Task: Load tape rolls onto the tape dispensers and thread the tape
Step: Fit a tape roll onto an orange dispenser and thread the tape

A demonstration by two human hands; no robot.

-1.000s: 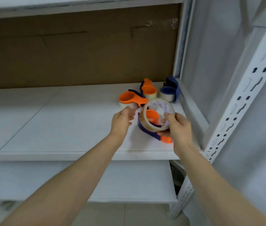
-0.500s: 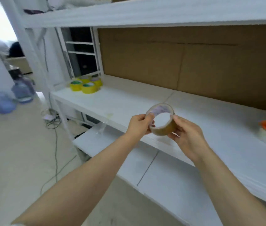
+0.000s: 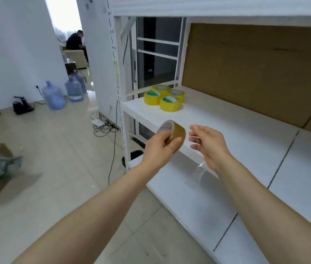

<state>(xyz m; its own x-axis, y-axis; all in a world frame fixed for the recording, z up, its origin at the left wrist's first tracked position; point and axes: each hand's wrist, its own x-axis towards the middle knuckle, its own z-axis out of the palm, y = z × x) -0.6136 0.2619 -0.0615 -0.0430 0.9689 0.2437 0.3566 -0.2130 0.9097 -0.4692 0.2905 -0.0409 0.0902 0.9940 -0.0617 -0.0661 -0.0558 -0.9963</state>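
Roll: brown tape roll (image 3: pixel 177 130), over the white shelf's (image 3: pixel 236 130) front edge; core axis tilted, open face up-left.
Left hand (image 3: pixel 159 149): grips the roll.
Right hand (image 3: pixel 207 144): beside it, fingers relaxed, holding nothing.

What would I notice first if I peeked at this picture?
First, the brown roll of packing tape in the middle, gripped by the left hand, with the right hand open just beside it, not touching. Next, four bright yellow tape rolls huddled together at the far left end of the white shelf. Big blue water bottles stand on the tiled floor to the left.
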